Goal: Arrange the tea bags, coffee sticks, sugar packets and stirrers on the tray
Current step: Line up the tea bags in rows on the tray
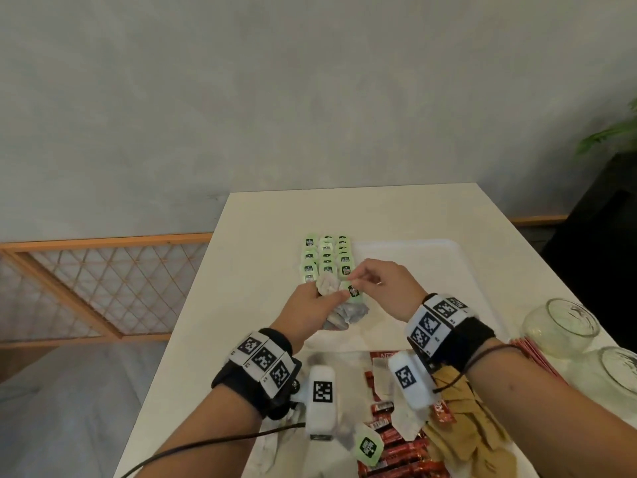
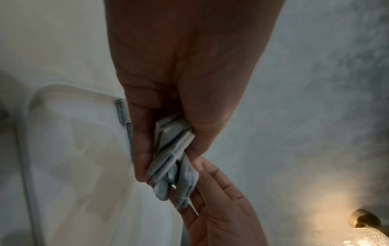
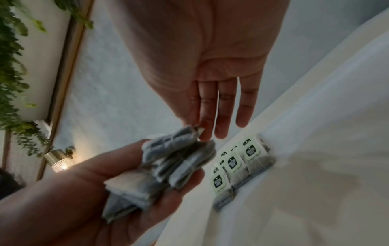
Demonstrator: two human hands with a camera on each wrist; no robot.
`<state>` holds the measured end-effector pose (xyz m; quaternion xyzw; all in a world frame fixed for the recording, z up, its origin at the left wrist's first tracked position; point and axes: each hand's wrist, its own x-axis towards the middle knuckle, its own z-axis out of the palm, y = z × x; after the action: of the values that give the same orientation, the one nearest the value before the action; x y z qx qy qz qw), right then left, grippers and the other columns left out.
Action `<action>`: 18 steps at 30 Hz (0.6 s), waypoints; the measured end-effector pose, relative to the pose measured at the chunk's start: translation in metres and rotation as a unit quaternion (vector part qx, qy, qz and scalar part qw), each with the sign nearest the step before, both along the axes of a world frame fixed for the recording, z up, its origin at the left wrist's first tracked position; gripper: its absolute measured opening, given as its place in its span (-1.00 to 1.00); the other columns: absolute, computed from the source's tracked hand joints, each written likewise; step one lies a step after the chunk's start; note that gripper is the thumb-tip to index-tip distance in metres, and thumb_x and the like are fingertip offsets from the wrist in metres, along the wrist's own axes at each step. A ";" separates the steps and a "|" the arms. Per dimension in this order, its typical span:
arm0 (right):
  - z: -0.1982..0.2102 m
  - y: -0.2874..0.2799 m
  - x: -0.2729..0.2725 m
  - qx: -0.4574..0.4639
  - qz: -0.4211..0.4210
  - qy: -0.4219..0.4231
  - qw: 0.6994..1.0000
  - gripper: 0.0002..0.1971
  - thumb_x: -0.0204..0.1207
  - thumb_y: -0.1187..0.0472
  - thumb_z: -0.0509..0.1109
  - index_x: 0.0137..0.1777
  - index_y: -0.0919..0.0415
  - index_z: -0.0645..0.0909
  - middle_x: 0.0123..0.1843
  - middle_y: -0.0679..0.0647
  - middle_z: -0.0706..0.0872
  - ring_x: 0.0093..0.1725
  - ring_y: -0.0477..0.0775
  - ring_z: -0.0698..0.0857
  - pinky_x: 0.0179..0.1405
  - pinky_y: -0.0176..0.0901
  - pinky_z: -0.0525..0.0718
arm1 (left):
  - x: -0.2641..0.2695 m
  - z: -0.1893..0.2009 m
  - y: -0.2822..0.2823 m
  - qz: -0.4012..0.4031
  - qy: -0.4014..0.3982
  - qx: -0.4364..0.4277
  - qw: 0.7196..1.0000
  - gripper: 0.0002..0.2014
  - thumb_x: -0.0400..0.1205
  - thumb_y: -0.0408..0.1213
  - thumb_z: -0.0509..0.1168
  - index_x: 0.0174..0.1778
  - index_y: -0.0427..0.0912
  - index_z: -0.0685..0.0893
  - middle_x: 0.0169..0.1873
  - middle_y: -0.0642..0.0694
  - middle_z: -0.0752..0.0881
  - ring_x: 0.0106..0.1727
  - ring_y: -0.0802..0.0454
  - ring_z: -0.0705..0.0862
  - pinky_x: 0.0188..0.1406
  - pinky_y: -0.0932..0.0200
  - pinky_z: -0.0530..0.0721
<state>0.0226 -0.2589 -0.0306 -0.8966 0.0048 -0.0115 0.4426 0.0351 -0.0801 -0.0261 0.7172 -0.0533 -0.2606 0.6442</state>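
Left hand (image 1: pixel 312 305) grasps the tea bags (image 3: pixel 168 168); right hand (image 1: pixel 382 288) pinches one tag (image 1: pixel 353 290). Better pull it out slowly, then lay it beside the rows (image 1: pixel 325 258).

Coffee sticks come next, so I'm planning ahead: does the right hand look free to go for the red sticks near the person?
Probably not yet. The right hand is pinching a tea bag from the bunch in the left hand. The red sticks lie uncovered below its wrist, so the way looks open once that bag is placed.

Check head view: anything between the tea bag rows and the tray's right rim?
Nothing: the tray floor is bare from the tea bag rows to its right rim.
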 end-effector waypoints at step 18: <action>-0.061 0.008 0.071 0.039 -0.088 0.097 0.991 -0.92 0.52 0.34 0.47 -0.05 0.18 0.74 -0.23 0.08 0.79 -0.37 -0.08 0.72 -0.41 -0.29 0.73 | 0.047 -0.051 0.037 0.021 0.129 0.022 0.991 -0.78 0.63 -0.35 0.38 0.18 -0.30 0.74 0.03 -0.43 0.78 -0.05 -0.22 0.80 -0.21 0.04 0.82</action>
<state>0.0933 -0.2504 -0.0916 -0.8716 0.1275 0.0370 0.4719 0.0821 -0.0432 -0.0766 0.6923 0.0509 -0.3385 0.6352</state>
